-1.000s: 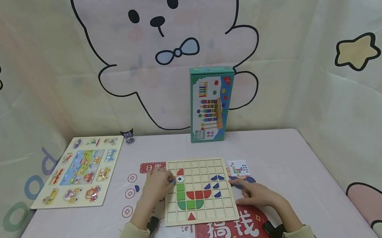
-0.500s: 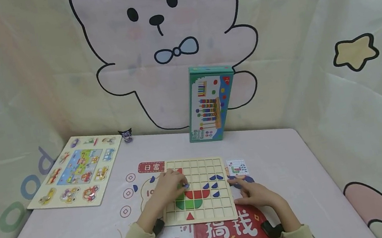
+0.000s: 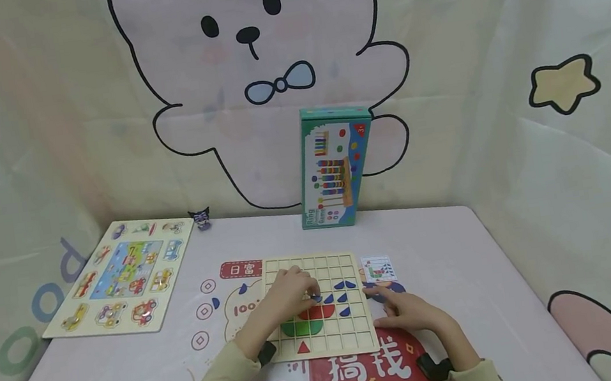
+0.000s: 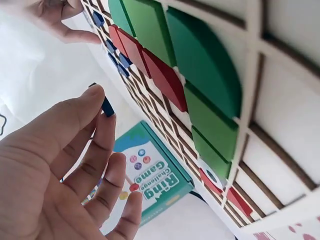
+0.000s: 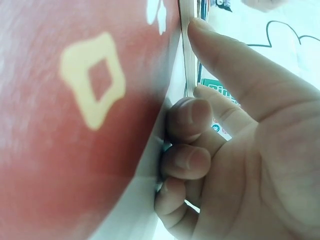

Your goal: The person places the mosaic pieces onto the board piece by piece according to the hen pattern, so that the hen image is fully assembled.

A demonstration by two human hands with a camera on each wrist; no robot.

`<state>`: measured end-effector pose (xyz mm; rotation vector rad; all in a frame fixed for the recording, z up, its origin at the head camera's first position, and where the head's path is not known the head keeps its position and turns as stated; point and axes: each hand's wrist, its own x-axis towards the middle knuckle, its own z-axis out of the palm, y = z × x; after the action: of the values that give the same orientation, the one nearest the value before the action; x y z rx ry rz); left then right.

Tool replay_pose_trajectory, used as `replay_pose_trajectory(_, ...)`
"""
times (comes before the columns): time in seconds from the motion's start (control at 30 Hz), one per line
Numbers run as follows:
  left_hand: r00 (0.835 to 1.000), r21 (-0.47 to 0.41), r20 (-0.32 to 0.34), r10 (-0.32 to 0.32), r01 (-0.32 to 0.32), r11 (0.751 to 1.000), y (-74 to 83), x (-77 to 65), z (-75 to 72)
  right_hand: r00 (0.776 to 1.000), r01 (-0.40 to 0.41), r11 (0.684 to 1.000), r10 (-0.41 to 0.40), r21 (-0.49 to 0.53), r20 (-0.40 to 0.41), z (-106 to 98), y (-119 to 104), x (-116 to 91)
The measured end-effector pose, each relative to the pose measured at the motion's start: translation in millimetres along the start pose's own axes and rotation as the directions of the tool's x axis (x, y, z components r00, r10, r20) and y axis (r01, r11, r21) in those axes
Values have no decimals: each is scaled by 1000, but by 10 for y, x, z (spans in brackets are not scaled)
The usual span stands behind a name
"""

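My left hand (image 3: pixel 291 292) is over the wooden grid board (image 3: pixel 354 338), its thumb and forefinger pinching a small blue quarter-round piece (image 4: pixel 107 106). In the left wrist view that piece is clear of the board. Green pieces (image 3: pixel 302 329), red pieces (image 3: pixel 324 311), a red triangle (image 3: pixel 303 348) and several blue pieces (image 3: pixel 344 284) lie in the grid. An eye piece (image 4: pixel 211 175) shows in the left wrist view; the hand hides it from the head. My right hand (image 3: pixel 414 310) touches the board's right edge with thumb and forefinger, its other fingers curled in.
Two loose blue pieces, one here (image 3: pixel 216 302), lie left of the board. A small pattern card (image 3: pixel 378 268) lies beyond the right hand. Farther back are a picture puzzle board (image 3: pixel 120 276), a small dark figurine (image 3: pixel 201 219) and an upright ring game box (image 3: pixel 334 167).
My left hand has moved from the board's left side rightward over the grid, still pinching the blue piece. My right hand has stayed at the board's edge.
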<state>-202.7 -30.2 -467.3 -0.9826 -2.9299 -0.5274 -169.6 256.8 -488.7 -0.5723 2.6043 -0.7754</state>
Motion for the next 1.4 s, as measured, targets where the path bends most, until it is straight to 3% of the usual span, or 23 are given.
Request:
replay_pose_trajectory(0.27,994,38,75,82,-85,996,117,192,61,1000,-3,1000,3,1,0,1,3,-6)
replay_pose_trajectory(0.5,982,26,149,113,-118,993,210,378,70,1000,5,1000,-5,8,2,-6,-7,-9)
replay_pose_trajectory(0.83,970,100,177,165,-184,978,300,637,197,1000,8,1000,-8,-3,-3,-4,5,-7)
replay_pose_trajectory(1.13,965,155,196,173,-205,966,433,771,311,1000,16,1000,-16,0,-10,14,31,0)
replay_pose_trajectory(1.4,967,177,213,137,-176,968,486,771,298,1000,9,1000,-9,2,-6,7,30,1)
